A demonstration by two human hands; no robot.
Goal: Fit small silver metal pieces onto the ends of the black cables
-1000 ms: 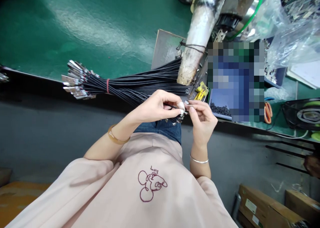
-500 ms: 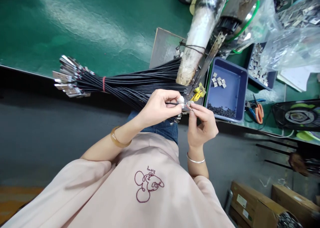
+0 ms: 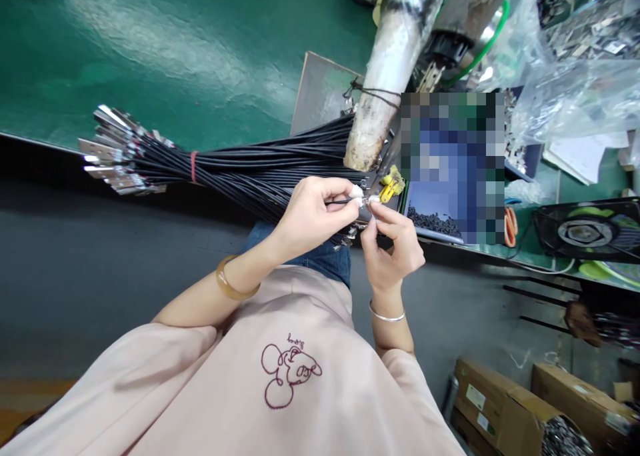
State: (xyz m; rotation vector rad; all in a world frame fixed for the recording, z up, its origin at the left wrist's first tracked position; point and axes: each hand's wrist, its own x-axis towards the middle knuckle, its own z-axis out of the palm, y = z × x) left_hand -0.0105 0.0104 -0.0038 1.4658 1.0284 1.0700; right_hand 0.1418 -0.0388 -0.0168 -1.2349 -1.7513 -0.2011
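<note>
My left hand (image 3: 310,213), its thumb and forefinger tips wrapped in white, pinches a thin black cable (image 3: 336,203) near its end. Facing it, my right hand (image 3: 395,243) has thumb and forefinger brought together at the cable's end. A tiny metal piece shows between the hands; what the right fingertips hold is too small to name. Behind my left hand lies a thick bundle of black cables (image 3: 260,159), tied with a red band (image 3: 194,168), its far ends carrying flat metal pieces (image 3: 113,151). A yellow part (image 3: 391,188) sits just beyond my right fingertips.
A tapered, white-wrapped tube (image 3: 381,89) hangs over the bench plate (image 3: 320,93). To the right stands a blue tray (image 3: 416,196) with small black pieces (image 3: 437,223), partly masked by blurred blocks. Further right are a fan (image 3: 590,233) and plastic bags (image 3: 595,86). Cardboard boxes (image 3: 493,396) stand on the floor.
The whole view has shifted slightly, so the bench things sit further left. My right fingertips are closer to the cable's end held by my left hand, which keeps its pinch.
</note>
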